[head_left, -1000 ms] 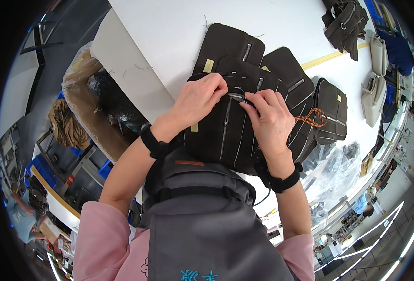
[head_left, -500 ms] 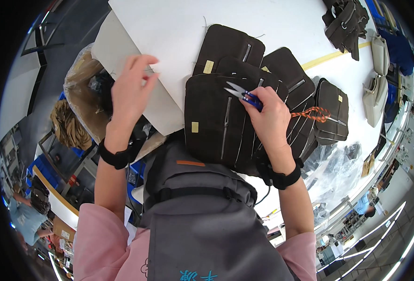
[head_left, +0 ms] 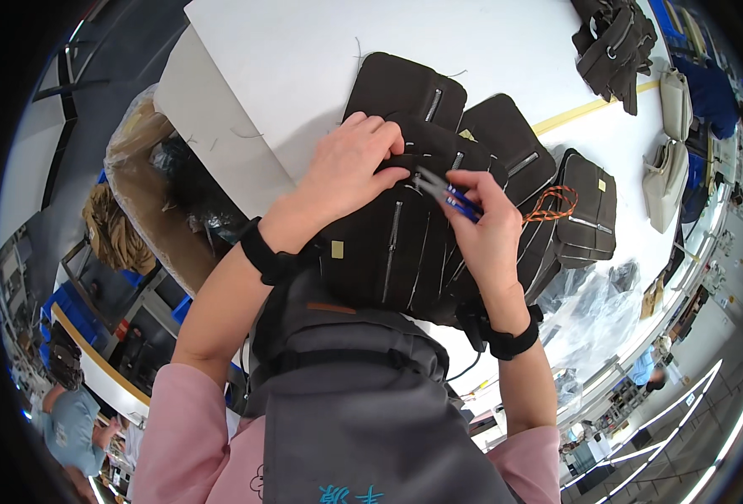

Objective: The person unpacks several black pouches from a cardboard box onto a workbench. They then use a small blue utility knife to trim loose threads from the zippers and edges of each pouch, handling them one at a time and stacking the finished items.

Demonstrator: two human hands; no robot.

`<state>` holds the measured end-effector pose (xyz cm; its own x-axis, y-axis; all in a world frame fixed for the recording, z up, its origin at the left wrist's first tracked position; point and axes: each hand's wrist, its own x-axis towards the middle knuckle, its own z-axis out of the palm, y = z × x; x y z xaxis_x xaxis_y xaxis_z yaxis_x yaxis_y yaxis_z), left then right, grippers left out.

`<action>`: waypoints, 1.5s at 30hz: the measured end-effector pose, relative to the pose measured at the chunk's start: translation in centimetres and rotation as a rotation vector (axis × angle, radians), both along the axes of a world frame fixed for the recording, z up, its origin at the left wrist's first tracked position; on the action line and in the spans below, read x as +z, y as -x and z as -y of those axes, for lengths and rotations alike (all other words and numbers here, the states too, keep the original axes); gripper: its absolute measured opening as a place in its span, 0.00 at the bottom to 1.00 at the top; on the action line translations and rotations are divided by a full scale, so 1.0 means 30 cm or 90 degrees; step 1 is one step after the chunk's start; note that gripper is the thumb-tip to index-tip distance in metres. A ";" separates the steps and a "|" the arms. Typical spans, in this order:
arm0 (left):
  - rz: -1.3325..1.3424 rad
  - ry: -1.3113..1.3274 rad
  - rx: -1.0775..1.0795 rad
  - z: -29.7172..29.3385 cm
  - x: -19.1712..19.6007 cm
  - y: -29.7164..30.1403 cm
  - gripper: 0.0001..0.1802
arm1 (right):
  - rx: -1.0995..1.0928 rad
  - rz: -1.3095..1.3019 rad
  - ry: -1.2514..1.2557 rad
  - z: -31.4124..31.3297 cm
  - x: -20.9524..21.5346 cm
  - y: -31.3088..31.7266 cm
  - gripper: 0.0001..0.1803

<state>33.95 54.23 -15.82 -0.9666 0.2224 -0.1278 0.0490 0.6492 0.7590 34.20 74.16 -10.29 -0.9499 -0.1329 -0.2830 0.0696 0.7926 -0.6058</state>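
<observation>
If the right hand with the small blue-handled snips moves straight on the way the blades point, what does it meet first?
Most likely the fingers of the left hand, pressed on the top dark fabric bag; the snips in the right hand point up-left at them, though depth is unclear.

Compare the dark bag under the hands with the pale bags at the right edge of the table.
The dark bag lies at the near table edge under both hands, left hand pressing its top, right hand holding blue-handled snips to it; the pale bags lie untouched, far right. The dark bag is dark brown with silver zippers; the pale bags are beige. Both rest on the white table.
</observation>
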 end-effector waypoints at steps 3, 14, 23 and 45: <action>-0.004 -0.011 -0.040 0.013 -0.009 -0.005 0.12 | 0.002 -0.031 0.016 0.008 -0.024 0.029 0.07; -0.039 -0.200 0.087 -0.062 -0.028 -0.019 0.06 | -0.034 0.126 0.086 0.001 -0.015 0.056 0.07; 0.026 -0.311 0.165 -0.084 -0.033 -0.052 0.05 | 0.018 -0.065 -0.048 -0.001 0.018 0.041 0.11; 0.092 -0.363 0.149 -0.082 -0.033 -0.054 0.07 | 0.239 -0.299 -0.099 -0.046 0.004 0.029 0.11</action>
<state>35.57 56.67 -16.79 -0.9798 0.0785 -0.1841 -0.1739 0.1214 0.9773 33.32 75.54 -10.16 -0.8743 -0.4723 0.1117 -0.4768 0.7927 -0.3798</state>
